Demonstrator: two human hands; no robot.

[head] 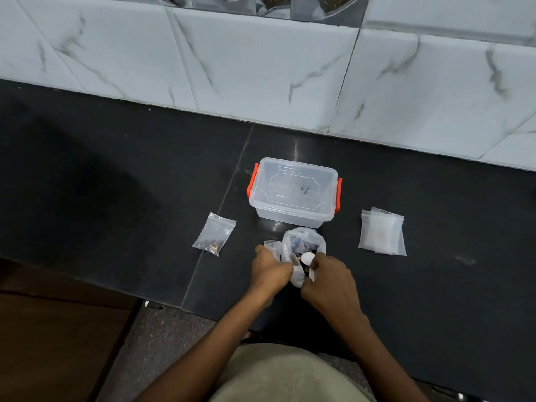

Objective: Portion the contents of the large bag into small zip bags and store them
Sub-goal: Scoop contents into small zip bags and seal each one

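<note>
The large clear plastic bag (301, 245) sits on the black counter just in front of me, holding mixed small items, among them something white and round. My left hand (269, 269) grips its left side and my right hand (330, 281) grips its right side, holding the mouth apart. A small zip bag (214, 234) with a few small brownish pieces in its bottom lies flat to the left. A stack of empty small zip bags (381, 232) lies to the right. A clear storage box (293, 192) with orange latches stands lidded behind the large bag.
The black stone counter (116, 184) runs up to a white marble-tiled wall (261, 68) behind. The counter's front edge is below my forearms, with speckled floor (162, 338) and a brown wooden surface (58, 343) at lower left.
</note>
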